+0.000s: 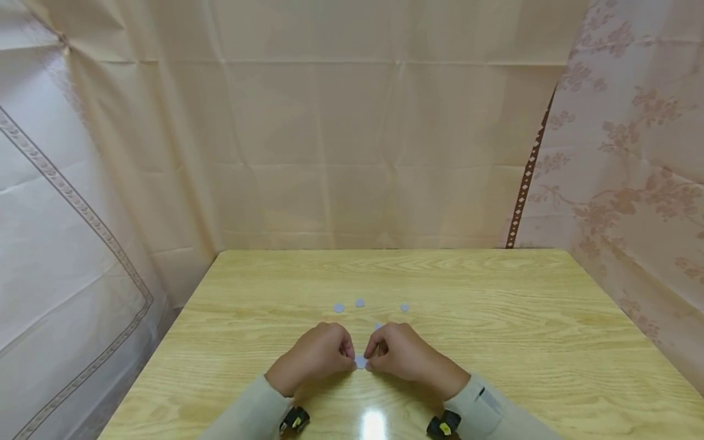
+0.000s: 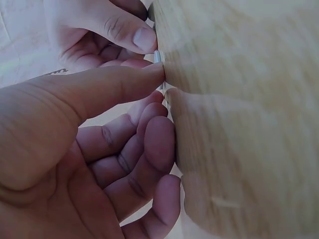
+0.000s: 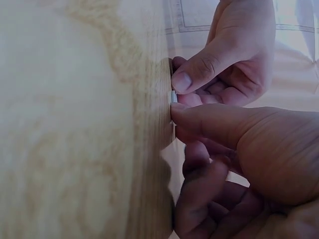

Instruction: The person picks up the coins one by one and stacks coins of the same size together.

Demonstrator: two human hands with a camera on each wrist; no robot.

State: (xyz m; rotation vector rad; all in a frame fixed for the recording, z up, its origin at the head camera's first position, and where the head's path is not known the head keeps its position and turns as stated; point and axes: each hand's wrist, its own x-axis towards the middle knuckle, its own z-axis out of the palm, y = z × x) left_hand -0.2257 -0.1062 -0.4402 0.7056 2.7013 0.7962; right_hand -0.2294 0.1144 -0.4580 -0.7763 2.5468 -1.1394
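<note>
Pale sleeves point(image 1: 244, 412) lie at 8 and 4 o'clock from a small grey disc point(image 1: 360, 362), which sits at or just above the bench point(image 1: 506, 324). Left hand point(image 1: 321, 350) at its 9 o'clock edge, right hand point(image 1: 411, 355) at its 3: fingers and thumb of each clamp the rim. Three loose discs point(image 1: 360, 303) lie farther off, between 11 and 2 o'clock; a part-hidden disc point(image 1: 377, 326) lies at 1.

Back: beige cloth point(image 1: 357, 153), creased
Left: whitish cloth point(image 1: 49, 256), patterned band point(image 1: 82, 206)
Right: pale cloth point(image 1: 632, 134), pinkish floral print, dark trim point(image 1: 529, 171)
Worktop point(image 1: 522, 342): glossy, yellowish wood grain
Light: bright reflection point(image 1: 373, 425) on the worktop's near part
</note>
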